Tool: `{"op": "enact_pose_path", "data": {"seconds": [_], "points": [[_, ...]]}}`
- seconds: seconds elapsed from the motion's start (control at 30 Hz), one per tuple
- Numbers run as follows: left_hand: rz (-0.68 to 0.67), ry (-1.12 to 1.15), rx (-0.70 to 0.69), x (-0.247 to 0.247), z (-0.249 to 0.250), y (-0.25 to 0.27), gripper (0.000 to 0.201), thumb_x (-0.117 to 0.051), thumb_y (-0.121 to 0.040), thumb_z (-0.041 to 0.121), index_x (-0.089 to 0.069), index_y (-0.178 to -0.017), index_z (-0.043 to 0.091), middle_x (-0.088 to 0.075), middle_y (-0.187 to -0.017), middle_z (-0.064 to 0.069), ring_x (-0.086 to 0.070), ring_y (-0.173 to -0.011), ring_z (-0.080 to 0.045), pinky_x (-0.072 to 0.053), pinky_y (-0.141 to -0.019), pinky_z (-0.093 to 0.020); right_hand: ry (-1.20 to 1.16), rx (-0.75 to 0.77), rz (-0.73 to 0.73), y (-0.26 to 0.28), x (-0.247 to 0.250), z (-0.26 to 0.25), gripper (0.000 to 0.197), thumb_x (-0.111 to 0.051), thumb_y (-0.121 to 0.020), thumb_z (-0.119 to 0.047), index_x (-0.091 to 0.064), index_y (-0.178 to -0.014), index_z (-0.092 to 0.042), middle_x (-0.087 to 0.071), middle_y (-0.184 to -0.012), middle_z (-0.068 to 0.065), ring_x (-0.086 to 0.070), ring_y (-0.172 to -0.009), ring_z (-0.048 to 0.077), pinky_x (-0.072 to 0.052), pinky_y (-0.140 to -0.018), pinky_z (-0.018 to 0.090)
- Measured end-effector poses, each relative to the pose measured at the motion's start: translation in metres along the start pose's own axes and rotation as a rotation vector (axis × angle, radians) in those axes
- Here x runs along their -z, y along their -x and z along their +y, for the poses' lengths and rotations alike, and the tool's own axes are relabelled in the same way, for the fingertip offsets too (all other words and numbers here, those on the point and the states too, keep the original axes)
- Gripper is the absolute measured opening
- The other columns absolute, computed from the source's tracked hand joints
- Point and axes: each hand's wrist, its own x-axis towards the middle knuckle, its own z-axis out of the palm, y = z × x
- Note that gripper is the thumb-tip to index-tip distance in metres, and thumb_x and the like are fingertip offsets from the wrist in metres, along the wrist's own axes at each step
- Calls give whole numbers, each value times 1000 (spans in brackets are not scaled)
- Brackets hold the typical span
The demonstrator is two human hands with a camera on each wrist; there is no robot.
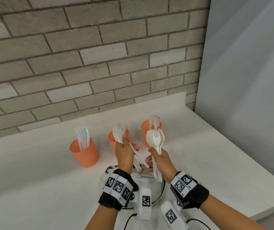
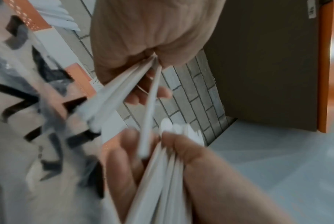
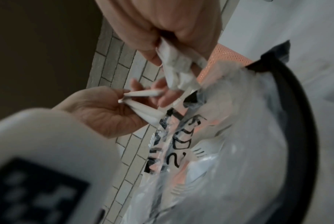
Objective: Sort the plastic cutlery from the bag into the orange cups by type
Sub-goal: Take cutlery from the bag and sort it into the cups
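Both hands are raised over the white counter (image 1: 33, 163), each clamped on a bundle of white plastic cutlery. The left hand (image 1: 124, 153) curls its fingers round a bunch of spoons and forks (image 1: 120, 131), heads pointing up and away, handles fanning down toward the right. The right hand (image 1: 162, 161) grips a second bunch (image 1: 156, 138), spoon bowls with a fork in front, held upright, its thumb pressed across the handles. The two hands are close together, and the left bundle's handle ends reach the right hand's fingers.

Under the wrists lies the clear plastic bag (image 1: 154, 188) with black lettering, on the near part of the counter; the right wrist view shows more forks (image 3: 198, 153) inside it.

Three orange cups stand farther back in a row. The left cup (image 1: 84, 151) holds knives (image 1: 83, 135). The middle cup (image 1: 112, 140) is partly hidden behind the left hand. The right cup (image 1: 147, 128) holds spoons (image 1: 155, 121). A brick wall (image 1: 83, 55) rises behind the counter.
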Motion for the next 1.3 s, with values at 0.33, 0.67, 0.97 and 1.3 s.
{"op": "enact_pose_path", "data": {"seconds": [0.33,0.67,0.97,1.3], "points": [[31,34,-22,19,42,-69,38,-49,-94,31,-44,-61,15,-41,-31,8,-41,-37,-10,-37,-50,-25,114,-42,65,-5,11,-6,14,-49,-94,-17,-44,-82,-14,-40,-57,2,-31,-30,4,-25,-34,14],[106,-132,-69,19,9,-145,25,-42,-95,26,-47,-73,17,-50,-60,-6,-50,-59,-22,-42,-75,-39,167,-62,90,-5,21,-7,9,-43,-91,-9,-51,-93,-13,-43,-58,1,-33,-38,6,-26,-35,17],[89,-452,-116,15,-10,-141,38,-60,-85,8,-51,-122,6,-56,-114,-13,-55,-104,-24,-40,-92,-27,185,-27,70,-12,19,-7,13,-41,-91,-5,-50,-95,-13,-42,-59,1,-33,-38,6,-27,-36,17],[-103,-302,-179,2,57,-78,40,-55,-90,28,-53,-122,4,-62,-116,-14,-61,-97,-20,-46,-91,-34,318,128,66,-23,8,-11,11,-42,-92,-8,-47,-102,-6,-41,-62,2,-36,-34,5,-33,-35,20]]}}
